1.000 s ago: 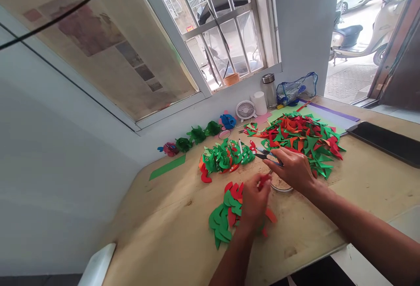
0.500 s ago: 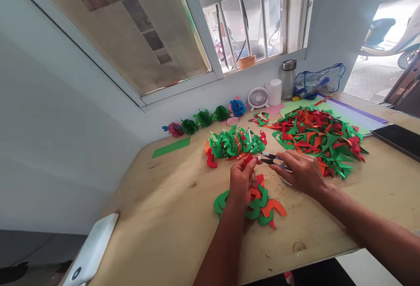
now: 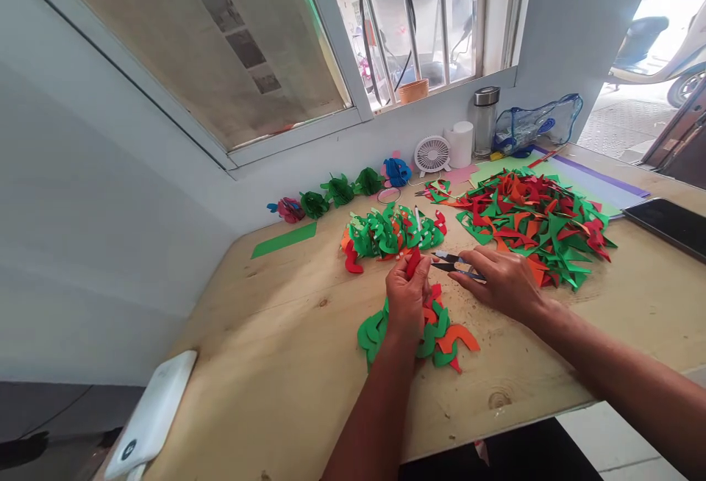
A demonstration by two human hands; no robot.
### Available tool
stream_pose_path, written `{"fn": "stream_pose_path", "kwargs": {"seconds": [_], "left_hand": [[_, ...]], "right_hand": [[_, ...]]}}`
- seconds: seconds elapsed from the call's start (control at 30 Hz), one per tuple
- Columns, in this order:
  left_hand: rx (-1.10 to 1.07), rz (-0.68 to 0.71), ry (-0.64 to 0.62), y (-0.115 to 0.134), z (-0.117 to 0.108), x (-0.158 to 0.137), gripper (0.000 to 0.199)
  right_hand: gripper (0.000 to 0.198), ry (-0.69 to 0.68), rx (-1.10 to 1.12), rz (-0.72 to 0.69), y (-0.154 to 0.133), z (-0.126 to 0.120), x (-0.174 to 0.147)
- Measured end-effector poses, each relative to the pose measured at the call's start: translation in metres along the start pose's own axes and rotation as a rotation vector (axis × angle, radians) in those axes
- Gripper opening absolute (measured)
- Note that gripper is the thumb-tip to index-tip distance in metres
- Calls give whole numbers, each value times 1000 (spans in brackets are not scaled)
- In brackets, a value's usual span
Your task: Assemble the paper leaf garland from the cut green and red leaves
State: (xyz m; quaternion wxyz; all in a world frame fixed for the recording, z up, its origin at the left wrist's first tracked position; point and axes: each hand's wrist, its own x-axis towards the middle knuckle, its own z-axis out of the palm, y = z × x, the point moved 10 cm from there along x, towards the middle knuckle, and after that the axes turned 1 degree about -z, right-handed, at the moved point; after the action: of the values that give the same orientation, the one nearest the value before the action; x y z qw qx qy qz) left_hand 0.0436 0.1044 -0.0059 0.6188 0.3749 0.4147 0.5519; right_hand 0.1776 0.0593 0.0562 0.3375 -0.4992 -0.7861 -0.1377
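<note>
My left hand [image 3: 407, 293] pinches a small red paper piece [image 3: 413, 263] between thumb and fingertips. In my right hand [image 3: 504, 279] is a pair of thread snips [image 3: 457, 265], its dark blades parted and pointing left at the red piece. Whether the blades touch the paper I cannot tell. Under and around my left hand lie curved green, red and orange paper pieces [image 3: 457, 337]. Just beyond it stands a row of curled green, red and orange paper pieces [image 3: 380, 234]. To the right of the snips rises a heap of paper scraps [image 3: 543, 223].
Along the wall stand folded paper ornaments [image 3: 338, 189], a small fan [image 3: 432, 154], a white cylinder [image 3: 460, 144] and a glass bottle [image 3: 485, 124]. A phone [image 3: 670, 223] lies at the right, a green strip [image 3: 284, 240] at the left, and a white power bank [image 3: 151, 415] at the left edge.
The red piece now stands more upright in my left fingers. The snips have shifted slightly, their blades still apart. The whole view has moved a little.
</note>
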Motion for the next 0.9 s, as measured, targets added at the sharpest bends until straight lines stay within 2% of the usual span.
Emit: {"fn": "stream_pose_path", "kwargs": {"seconds": [0.23, 0.43, 0.6, 0.77, 0.9], "left_hand": [[-115, -144, 14, -14, 0, -4, 35], [-155, -224, -33, -17, -1, -4, 32], [-117, -120, 9, -2, -15, 3, 31], [36, 97, 104, 23, -26, 2, 28], [148, 212, 26, 37, -14, -3, 29]], "right_hand": [[31, 11, -53, -73, -7, -2, 0], [30, 41, -141, -173, -18, -5, -2], [28, 43, -102, -218, -23, -5, -3], [31, 17, -107, -195, -22, -2, -2], [33, -21, -89, -188, -23, 3, -2]]}}
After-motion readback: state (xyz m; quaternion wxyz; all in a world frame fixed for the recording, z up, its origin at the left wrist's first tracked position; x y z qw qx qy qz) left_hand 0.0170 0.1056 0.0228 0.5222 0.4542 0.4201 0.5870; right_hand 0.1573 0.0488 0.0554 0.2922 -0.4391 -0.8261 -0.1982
